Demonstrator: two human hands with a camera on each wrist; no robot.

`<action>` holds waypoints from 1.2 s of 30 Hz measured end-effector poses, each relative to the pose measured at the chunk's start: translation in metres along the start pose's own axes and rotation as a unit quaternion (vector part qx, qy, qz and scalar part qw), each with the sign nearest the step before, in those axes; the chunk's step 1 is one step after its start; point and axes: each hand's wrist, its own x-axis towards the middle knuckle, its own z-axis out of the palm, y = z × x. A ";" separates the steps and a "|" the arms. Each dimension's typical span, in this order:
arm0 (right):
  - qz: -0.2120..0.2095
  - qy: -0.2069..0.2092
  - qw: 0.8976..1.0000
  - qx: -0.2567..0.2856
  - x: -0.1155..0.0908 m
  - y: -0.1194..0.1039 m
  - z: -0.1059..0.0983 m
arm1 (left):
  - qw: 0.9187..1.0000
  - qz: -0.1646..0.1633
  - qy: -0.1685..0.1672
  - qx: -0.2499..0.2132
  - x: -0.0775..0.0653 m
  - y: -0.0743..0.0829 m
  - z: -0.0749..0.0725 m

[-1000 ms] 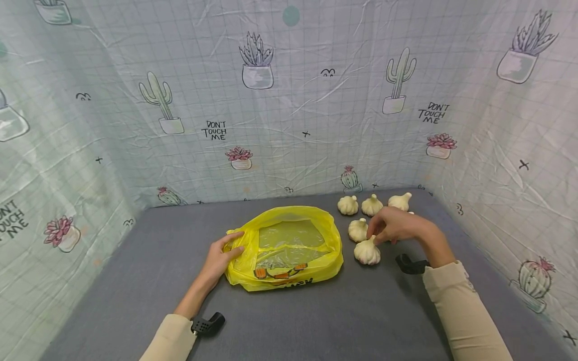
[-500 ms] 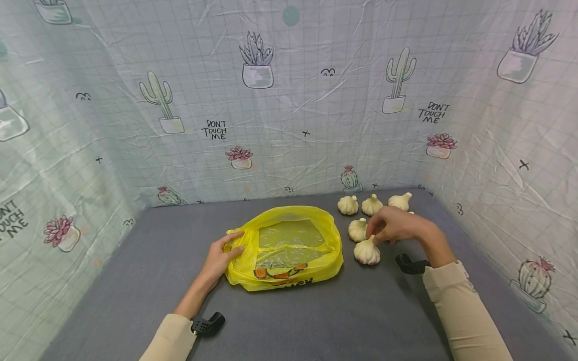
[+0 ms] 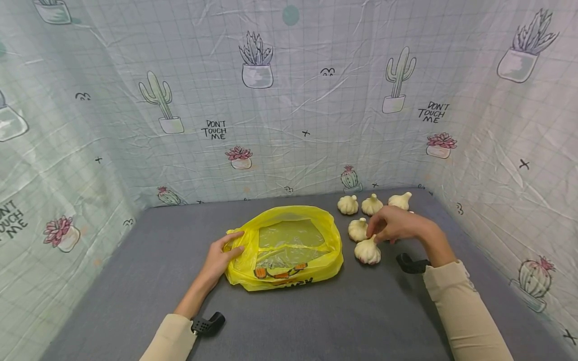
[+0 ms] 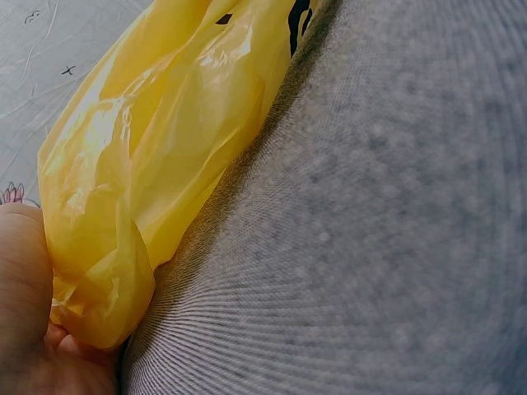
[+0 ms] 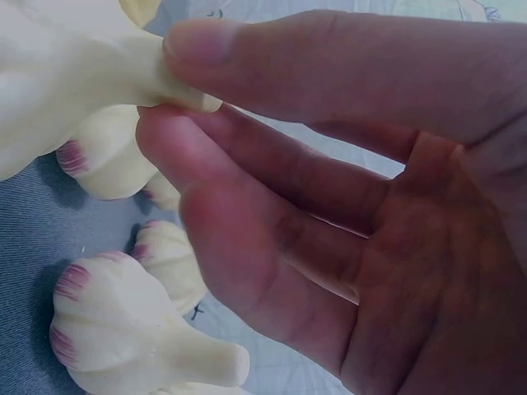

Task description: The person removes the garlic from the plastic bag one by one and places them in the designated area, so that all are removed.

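Note:
A yellow plastic bag (image 3: 331,268) with orange and black print lies on the table, its mouth spread wide and facing up. My left hand (image 3: 218,260) holds the bag's left end, thumb on the near side; in the left wrist view the yellow plastic (image 4: 99,271) sits against the thumb and palm. To the right of the bag, my right hand (image 3: 397,224) pinches a garlic bulb (image 3: 368,252) by its stem. Close up in the right wrist view, thumb and forefinger meet on that stem, and the bulb (image 5: 58,74) reaches past the frame edge.
Behind the held bulb stand more garlic bulbs: one close by (image 3: 357,230), others in a back row (image 3: 347,205), some partly hidden by the right hand. A grey cloth covers the table (image 3: 293,326). A printed curtain (image 3: 289,100) encloses the back and sides.

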 end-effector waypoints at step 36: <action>-0.010 0.011 1.000 0.004 0.004 0.002 0.002 | 1.000 0.012 -0.011 -0.004 -0.002 0.000 -0.002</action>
